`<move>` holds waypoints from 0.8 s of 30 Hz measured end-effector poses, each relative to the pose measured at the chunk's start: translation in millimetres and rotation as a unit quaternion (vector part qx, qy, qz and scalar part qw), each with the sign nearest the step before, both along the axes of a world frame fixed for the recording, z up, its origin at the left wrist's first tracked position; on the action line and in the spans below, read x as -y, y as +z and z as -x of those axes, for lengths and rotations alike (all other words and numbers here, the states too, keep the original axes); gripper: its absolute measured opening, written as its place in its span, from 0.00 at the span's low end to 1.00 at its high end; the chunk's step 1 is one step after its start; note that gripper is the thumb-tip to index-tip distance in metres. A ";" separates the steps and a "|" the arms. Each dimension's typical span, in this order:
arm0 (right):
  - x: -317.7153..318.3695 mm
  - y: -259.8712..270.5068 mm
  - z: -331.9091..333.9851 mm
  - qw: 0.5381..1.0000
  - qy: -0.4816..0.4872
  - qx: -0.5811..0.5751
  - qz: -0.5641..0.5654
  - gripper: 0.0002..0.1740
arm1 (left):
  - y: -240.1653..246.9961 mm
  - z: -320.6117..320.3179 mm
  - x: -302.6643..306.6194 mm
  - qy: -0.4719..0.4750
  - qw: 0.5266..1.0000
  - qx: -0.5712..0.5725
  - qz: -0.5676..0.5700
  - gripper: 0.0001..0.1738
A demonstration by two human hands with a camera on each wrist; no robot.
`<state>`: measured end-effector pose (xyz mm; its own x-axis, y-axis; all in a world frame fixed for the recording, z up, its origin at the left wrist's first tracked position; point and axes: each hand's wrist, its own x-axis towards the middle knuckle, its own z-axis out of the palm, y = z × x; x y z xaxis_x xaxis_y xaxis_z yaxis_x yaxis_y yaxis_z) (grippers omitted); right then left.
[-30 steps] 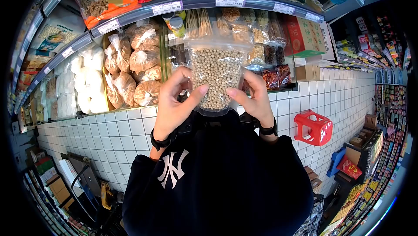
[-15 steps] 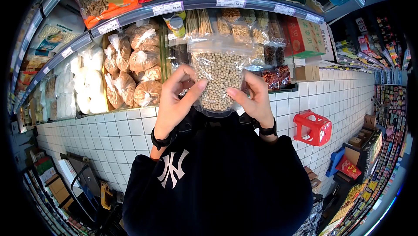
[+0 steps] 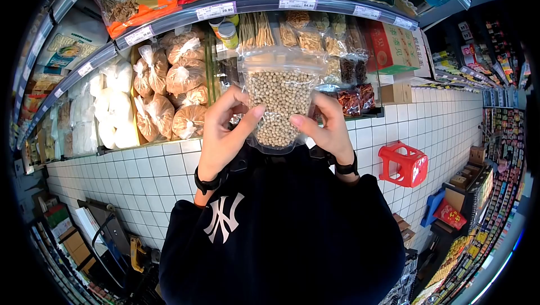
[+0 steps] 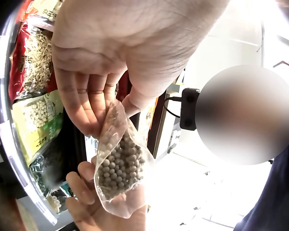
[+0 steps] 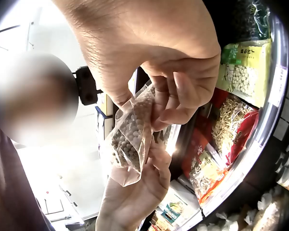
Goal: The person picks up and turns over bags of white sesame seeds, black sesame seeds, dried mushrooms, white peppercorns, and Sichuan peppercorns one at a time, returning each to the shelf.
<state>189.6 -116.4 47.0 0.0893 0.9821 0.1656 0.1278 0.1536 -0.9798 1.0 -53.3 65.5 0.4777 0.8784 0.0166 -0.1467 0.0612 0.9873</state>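
A clear zip-top bag, filled with small round beige grains like white peppercorns, is held up in front of the chest. My left hand grips its left side, thumb on the near face and fingers mostly hidden behind. On the opposite side my right hand holds it the same way, its thumb near the lower middle. Above the grains the bag's upper strip is flat and see-through. In the left wrist view the bag appears edge-on between both hands. The right wrist view also shows the bag pinched at its sides.
Behind the bag is a low display with knotted bags of brown powder, white packs and dried goods. A shelf edge with price tags curves above. On the tiled floor at right stands a red stool.
Both hands keep hold of the bag. It has shifted and tipped slightly, with the level of the grains now a little lower in the head view. The left thumb has moved slightly.
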 end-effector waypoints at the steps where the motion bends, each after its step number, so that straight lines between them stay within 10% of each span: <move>1: -0.3 0.8 0.6 1.000 0.000 -0.014 0.006 0.14 | 0.9 -0.4 0.0 -0.001 1.000 0.002 -0.003 0.09; 24: -2.2 -1.8 1.3 0.998 -0.055 -0.004 -0.042 0.16 | 3.1 -3.5 -3.2 -0.034 0.999 -0.023 -0.018 0.09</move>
<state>188.3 -114.3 45.2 0.1966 0.9493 0.2453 0.1411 0.2201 -0.9652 4.5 -50.1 68.7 0.5366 0.8435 0.0240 -0.0984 0.0343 0.9946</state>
